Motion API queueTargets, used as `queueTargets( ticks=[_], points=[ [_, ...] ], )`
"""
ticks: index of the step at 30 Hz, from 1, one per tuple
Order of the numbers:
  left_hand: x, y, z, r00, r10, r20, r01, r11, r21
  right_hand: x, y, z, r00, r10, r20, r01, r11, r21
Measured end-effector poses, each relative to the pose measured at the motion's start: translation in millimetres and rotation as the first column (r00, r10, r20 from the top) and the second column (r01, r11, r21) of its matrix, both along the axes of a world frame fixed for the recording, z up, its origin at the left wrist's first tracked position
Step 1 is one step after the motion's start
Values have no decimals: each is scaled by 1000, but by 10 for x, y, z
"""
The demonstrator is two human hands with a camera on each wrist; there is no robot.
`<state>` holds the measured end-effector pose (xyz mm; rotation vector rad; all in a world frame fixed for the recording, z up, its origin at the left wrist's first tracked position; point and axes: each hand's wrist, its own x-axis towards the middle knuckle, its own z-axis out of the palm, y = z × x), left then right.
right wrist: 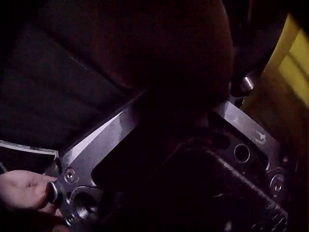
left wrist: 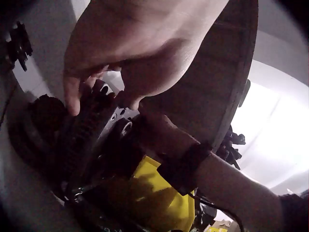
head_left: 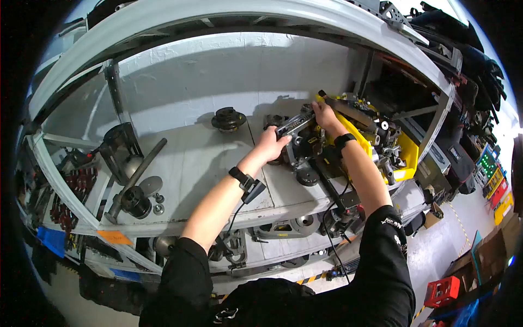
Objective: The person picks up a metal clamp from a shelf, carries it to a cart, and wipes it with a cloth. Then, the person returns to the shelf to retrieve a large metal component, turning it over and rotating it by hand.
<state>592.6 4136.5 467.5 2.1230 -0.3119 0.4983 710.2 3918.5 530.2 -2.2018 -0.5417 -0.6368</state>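
Observation:
A long grey metal bracket (head_left: 296, 125) with holes is held between two hands above dark machine parts on the shelf. My left hand (head_left: 268, 145) grips its near left end, thumb and fingers round it; the left wrist view shows that hand (left wrist: 130, 48) over the bracket (left wrist: 108, 121). My right hand (head_left: 327, 116) holds the far end, beside the yellow bin. In the dark right wrist view the metal frame (right wrist: 113, 135) spans the picture, with left-hand fingertips (right wrist: 24, 189) at its left corner. The right fingers are mostly hidden in shadow.
Yellow bins (head_left: 407, 155) of metal parts stand at the right. A round dark part (head_left: 228, 119) sits near the back wall. At the left lie a long bar (head_left: 143, 171), a black cylinder (head_left: 135, 202) and discs. A shelf post (head_left: 436, 128) rises at the right.

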Motion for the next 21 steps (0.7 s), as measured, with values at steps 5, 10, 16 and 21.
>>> queueTargets(
  ticks=[5, 10, 16, 21],
  points=[
    [-203, 130, 66, 996, -77, 51, 69, 988, 139, -284, 38, -112, 994, 60, 93, -78, 976, 205],
    [-455, 173, 85, 990, -117, 75, 112, 991, 72, -425, 39, -199, 999, 41, 28, -48, 953, 301],
    [-874, 339, 123, 991, -124, 54, 124, 992, -2, -935, 293, -56, 987, 158, -28, -143, 946, 291],
    [-1138, 628, 68, 989, -150, 1, 149, 984, -99, -919, 580, -147, 983, 158, -89, -125, 947, 296]
  ],
)
